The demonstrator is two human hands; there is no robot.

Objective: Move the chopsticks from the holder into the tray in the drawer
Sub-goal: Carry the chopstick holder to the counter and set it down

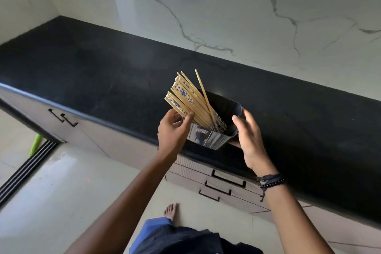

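I see the chopsticks (pixel 186 97) in the dark holder (pixel 208 138), their long axis leaning up and left, patterned ends uppermost; my left hand (pixel 174 130) pinches the bundle; my right hand (pixel 248 136) cups the holder's right end at the table's (pixel 103 68) front edge; the tabletop stretches away left and behind.

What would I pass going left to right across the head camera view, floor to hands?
Green object on the floor → cabinet handles → left hand → holder with chopsticks → right hand.
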